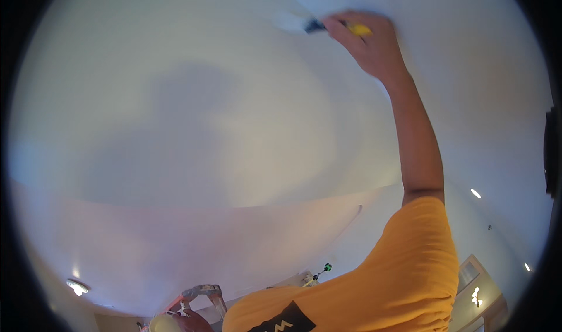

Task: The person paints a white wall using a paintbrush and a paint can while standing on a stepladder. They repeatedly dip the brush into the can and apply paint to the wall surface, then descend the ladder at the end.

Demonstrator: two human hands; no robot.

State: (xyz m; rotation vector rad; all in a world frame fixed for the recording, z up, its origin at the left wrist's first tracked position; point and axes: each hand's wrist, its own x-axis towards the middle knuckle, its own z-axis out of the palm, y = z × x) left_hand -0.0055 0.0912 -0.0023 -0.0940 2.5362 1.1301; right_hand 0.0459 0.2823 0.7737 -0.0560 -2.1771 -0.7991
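High at the upper right, my right hand (366,37) grips a hand tool with a black and yellow handle (361,29). The tool's pale head is blurred against the white painted surface (272,125); whether it is a brush or a blade I cannot tell. My right arm is stretched up, in an orange short sleeve. Low at the bottom edge, my left hand (195,322) is partly cut off and holds a pale, round container (164,323), close to the top of a stepladder (202,290).
A round ceiling light (78,286) glows at the lower left. Behind my shoulder stands a device with a green head (327,267). Recessed lights (475,193) and a doorway frame (472,266) show at the right. A dark object (550,152) lies at the right rim.
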